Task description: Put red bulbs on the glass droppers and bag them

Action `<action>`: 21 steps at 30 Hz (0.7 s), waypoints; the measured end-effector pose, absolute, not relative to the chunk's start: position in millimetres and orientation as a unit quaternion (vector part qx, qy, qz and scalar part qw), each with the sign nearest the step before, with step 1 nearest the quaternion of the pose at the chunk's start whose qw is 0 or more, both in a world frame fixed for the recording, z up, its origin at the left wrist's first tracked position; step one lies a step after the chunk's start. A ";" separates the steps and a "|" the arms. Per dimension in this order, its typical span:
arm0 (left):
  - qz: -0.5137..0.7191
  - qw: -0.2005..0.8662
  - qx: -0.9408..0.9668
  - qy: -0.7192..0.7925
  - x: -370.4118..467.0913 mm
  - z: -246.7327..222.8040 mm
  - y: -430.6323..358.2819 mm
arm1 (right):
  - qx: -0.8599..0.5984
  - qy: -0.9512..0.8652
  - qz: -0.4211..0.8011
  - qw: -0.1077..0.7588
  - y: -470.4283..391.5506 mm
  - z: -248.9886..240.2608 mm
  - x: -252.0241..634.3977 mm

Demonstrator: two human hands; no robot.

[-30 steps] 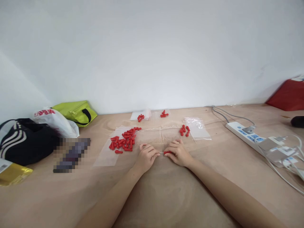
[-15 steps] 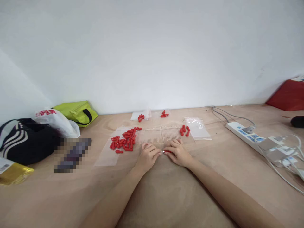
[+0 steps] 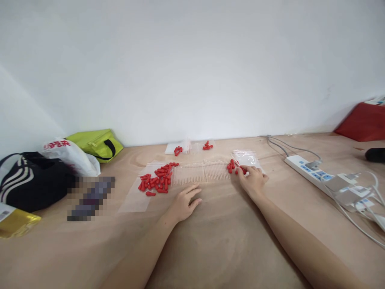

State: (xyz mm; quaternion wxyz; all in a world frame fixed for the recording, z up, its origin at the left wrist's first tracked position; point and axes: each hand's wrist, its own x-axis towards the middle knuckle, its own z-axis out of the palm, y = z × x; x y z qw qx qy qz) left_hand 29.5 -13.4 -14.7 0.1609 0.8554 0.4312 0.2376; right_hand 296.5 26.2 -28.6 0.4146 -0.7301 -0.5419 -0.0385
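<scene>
My right hand (image 3: 254, 181) is closed around the red rubber bulb of a glass dropper (image 3: 244, 171). The dropper's thin tube points up and to the left, over a small group of red bulbs (image 3: 231, 166). On the wooden table, my left hand (image 3: 184, 204) rests with its fingers apart, holding nothing. Just beyond it lies a row of thin clear glass tubes (image 3: 189, 173) set side by side. To its left, a larger heap of red rubber bulbs (image 3: 156, 180) sits partly on a clear plastic bag (image 3: 135, 199).
Clear zip bags (image 3: 248, 156) lie behind my right hand. Two small groups of red bulbs (image 3: 178, 151) lie at the back. A white power strip (image 3: 309, 172) with chargers and cables stands right. On the left are a black bag (image 3: 36, 184) and a lime-green bag (image 3: 93, 144).
My hands have come apart. The right has carried the dropper right and away from me to the small bulb group. My left hand has opened and stayed close to its place.
</scene>
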 end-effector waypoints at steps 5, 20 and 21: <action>0.228 0.172 0.853 0.437 30.9 -17.0 -11.1 | -0.757 -0.508 -0.018 0.410 31.8 -29.8 302.7; 0.235 0.169 0.852 0.436 32.6 -14.5 -11.5 | -0.496 -0.362 0.198 0.764 63.4 -13.9 341.0; 0.236 0.168 0.852 0.436 32.7 -14.7 -11.5 | -0.512 -0.366 0.189 0.754 64.8 -14.2 343.6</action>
